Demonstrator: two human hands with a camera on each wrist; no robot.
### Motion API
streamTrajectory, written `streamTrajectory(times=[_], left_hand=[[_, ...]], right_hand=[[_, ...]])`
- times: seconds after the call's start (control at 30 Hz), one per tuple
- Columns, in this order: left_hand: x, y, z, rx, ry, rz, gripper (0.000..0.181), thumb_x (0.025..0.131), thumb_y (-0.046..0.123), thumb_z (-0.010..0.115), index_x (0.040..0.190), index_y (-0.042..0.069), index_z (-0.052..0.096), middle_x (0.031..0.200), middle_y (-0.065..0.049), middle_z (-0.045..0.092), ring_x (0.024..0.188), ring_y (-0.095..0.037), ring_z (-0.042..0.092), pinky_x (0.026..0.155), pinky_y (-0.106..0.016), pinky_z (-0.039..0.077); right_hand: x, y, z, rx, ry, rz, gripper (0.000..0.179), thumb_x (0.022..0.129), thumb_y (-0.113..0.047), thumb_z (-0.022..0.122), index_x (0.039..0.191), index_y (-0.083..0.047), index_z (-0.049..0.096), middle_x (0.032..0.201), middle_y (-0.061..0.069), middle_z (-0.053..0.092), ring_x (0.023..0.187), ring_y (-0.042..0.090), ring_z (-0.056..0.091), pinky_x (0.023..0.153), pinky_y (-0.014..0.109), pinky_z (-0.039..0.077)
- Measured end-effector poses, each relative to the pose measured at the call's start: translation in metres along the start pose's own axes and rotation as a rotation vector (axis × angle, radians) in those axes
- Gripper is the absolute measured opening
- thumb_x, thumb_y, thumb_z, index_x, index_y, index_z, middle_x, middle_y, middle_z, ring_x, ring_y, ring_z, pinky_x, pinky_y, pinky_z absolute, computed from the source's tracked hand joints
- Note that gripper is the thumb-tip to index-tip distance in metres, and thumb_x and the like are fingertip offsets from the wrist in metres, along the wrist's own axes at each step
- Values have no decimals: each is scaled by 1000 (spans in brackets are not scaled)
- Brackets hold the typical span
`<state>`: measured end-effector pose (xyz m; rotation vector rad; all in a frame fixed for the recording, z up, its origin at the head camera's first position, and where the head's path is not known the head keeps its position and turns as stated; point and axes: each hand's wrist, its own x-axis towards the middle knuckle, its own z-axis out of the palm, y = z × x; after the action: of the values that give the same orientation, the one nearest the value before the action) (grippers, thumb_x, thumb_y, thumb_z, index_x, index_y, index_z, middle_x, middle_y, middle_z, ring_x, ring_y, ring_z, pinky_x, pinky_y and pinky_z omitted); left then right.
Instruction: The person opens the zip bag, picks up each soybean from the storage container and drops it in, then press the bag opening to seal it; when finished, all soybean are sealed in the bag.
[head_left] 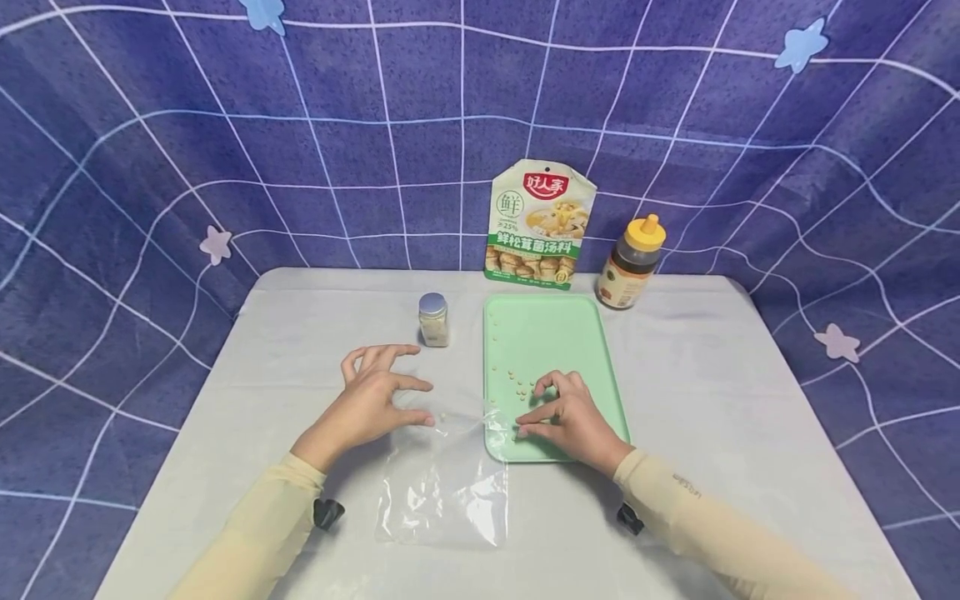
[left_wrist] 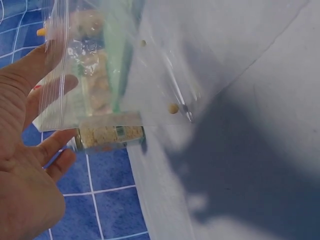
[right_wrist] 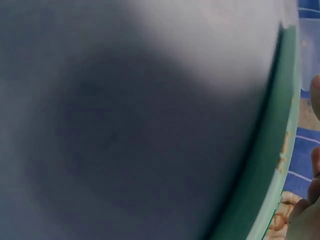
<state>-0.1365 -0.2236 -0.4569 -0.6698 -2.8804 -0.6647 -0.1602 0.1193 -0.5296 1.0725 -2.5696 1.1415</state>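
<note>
Two beans (left_wrist: 173, 108) seem to be in the bag (head_left: 441, 496), with more left on the tray (head_left: 543, 333), the left hand (head_left: 367, 404) spread-fingered at the bag's mouth, the right hand (head_left: 572, 421) over the tray, its grip unclear.

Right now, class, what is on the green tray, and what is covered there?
Small tan beans lie on the green tray, mostly toward its left side. The right hand covers part of the near end; anything beneath cannot be seen.

A jar (head_left: 434, 323) stands just beyond the left grip (head_left: 369, 402) — passage lies between jar and tray (head_left: 547, 333).
</note>
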Motion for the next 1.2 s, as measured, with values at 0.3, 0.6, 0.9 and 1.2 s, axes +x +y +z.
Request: streamTrajectory(times=[0.3,0.6,0.9,1.2], left_hand=[[1,2,-3,3,0,2,45,69,47,92,106,23,81,148,-9,48,128,-32,37,105,-62,7],[-2,2,-3,9,-12,-19,46,70,49,91,107,23,81,149,-8,47,131,-31,35,106,-61,6],[-1,3,-2,22,6,-7,44,69,47,92,105,23,82,148,-7,48,130,-31,36,106,-61,6],[-1,7,-4,29,-9,0,48,71,54,89,106,23,81,148,-9,48,130,-31,36,105,-61,8]], right_hand=[[1,-2,8,-39,-103,21,15,76,-31,90,89,-28,84,111,3,58,93,20,37,84,41,30],[3,-1,12,-53,-88,-5,12,77,-32,89,88,-29,84,109,2,58,93,18,37,83,40,30],[40,-51,-20,120,114,-78,14,79,-21,88,93,-20,84,109,-7,53,95,22,37,80,35,30],[73,-84,-3,111,75,-171,15,80,-26,88,95,-25,84,110,-9,51,94,19,36,80,32,32]])
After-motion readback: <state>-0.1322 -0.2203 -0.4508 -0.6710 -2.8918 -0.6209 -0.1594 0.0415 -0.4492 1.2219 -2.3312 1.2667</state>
